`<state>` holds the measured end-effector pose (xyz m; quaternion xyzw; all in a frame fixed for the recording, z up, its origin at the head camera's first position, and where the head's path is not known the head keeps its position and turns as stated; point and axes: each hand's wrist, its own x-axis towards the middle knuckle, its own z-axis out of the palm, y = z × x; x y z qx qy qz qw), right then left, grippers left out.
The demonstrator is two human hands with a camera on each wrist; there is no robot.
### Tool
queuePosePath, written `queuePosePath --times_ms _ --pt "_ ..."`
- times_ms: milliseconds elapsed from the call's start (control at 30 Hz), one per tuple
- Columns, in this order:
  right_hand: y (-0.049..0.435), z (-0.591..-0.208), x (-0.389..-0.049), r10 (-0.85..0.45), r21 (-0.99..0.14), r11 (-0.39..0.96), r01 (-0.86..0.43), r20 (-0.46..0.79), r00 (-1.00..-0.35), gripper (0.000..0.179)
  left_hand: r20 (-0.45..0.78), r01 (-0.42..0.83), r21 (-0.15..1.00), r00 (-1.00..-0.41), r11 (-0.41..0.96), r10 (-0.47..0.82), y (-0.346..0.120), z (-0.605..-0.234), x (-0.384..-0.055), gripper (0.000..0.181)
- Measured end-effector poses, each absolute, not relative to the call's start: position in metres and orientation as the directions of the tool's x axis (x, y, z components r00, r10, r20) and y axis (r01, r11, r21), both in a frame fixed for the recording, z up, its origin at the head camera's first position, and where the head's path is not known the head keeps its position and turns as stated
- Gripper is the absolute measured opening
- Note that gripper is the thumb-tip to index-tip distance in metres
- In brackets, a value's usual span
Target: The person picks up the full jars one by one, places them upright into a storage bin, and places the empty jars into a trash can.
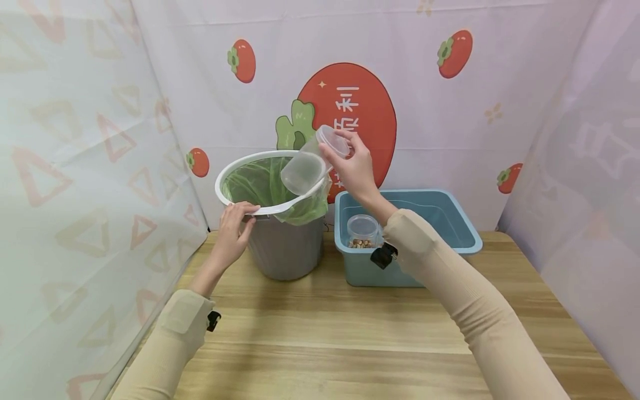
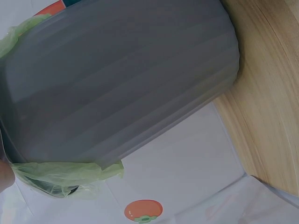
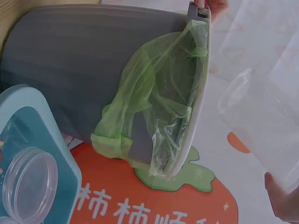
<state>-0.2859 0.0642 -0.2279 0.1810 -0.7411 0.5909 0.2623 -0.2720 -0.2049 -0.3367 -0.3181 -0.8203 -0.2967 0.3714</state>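
Observation:
A clear plastic jar [image 1: 305,169] is tilted over the mouth of a grey trash can [image 1: 287,250], and nothing shows inside the jar. My right hand [image 1: 354,166] grips it by its upper, ringed end; in the right wrist view the jar [image 3: 266,126] stands apart from the can. The can has a white rim [image 1: 218,186] and a green bag [image 1: 270,178] lining it, folded over the edge. With my left hand [image 1: 234,230] I hold the near left part of that rim, fingers on top and thumb lower. Only a fingertip of that hand appears in the left wrist view.
To the can's right stands a blue basin [image 1: 345,266]. Inside it is a lidded clear jar [image 1: 363,228] with small brown pieces. Both containers stand on a wooden table [image 1: 320,344], near the printed backdrop [image 1: 200,83] behind and beside it.

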Motion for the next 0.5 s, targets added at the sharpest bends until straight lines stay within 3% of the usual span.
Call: queuePosePath --times_ms 500 --pt "0.043 -0.236 -0.309 0.038 -0.836 0.270 -0.477 0.504 -0.863 0.050 0.800 0.744 0.244 -0.517 0.622 0.304 -0.206 -0.336 -0.273 0.025"
